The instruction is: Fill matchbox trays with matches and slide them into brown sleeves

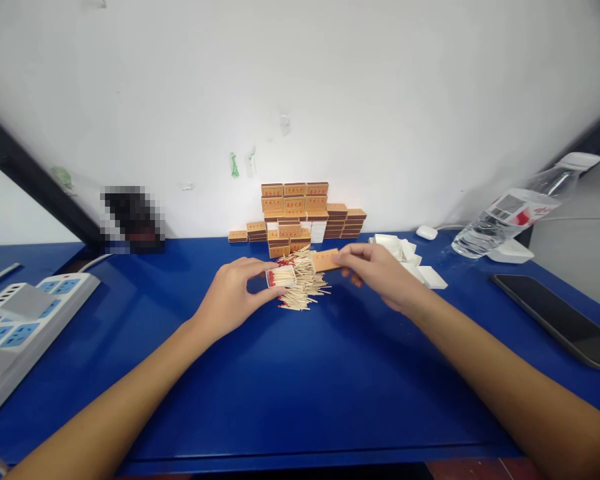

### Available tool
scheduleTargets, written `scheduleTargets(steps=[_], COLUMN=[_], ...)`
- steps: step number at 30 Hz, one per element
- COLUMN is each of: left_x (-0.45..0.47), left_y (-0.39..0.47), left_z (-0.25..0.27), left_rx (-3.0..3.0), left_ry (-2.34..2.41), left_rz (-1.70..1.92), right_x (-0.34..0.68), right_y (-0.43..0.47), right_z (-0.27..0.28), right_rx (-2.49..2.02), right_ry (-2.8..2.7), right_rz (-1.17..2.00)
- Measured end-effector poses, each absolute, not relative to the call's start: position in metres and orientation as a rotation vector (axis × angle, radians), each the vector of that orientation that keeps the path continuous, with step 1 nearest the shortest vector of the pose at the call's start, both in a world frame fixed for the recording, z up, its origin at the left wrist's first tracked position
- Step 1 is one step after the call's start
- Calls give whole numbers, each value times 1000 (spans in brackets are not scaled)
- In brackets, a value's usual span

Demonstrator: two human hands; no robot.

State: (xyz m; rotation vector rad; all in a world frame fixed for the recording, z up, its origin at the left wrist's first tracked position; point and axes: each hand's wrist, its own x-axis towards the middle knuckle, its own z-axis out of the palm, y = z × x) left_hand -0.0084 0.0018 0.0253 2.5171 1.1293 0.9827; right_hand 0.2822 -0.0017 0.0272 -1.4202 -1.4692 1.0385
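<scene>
My left hand (240, 285) pinches a white matchbox tray (282, 276) by its two ends. Red-tipped matches lie side by side inside that tray. Between the thumb and fingers of my right hand (373, 268) is an orange matchbox sleeve (326, 260), held apart from the tray and to its right. Beneath and between both hands spreads a pile of loose matches (307, 283) on the blue table (300, 380). Behind the pile, against the wall, stand stacked matchboxes (294, 205). White empty trays (433, 277) are heaped beside my right wrist, which partly hides them.
A power strip (55, 303) lies on the left. On the right are a phone (555, 313), a tilted plastic bottle (517, 207) leaning by the dark frame, and a small white case (427, 232). A blurred dark object (133, 217) stands at the back left.
</scene>
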Motion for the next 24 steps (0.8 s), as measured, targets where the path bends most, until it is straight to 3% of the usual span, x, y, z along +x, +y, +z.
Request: scheduleTargets(steps=[6,17,24], left_x=[-17,-22,-24], left_y=[8,11,12], left_z=[17,14,13], left_rx=[2683,2818,2862], left_ry=[1199,1169,1142], left_rz=[973,1031,1055], right_x=[344,364,360], right_y=[29,101,100], right_z=[31,31,26], right_rx=[-1674,-1692,-1802], right_ry=[-1314,-1277,-1380], right_rz=[613,402,153])
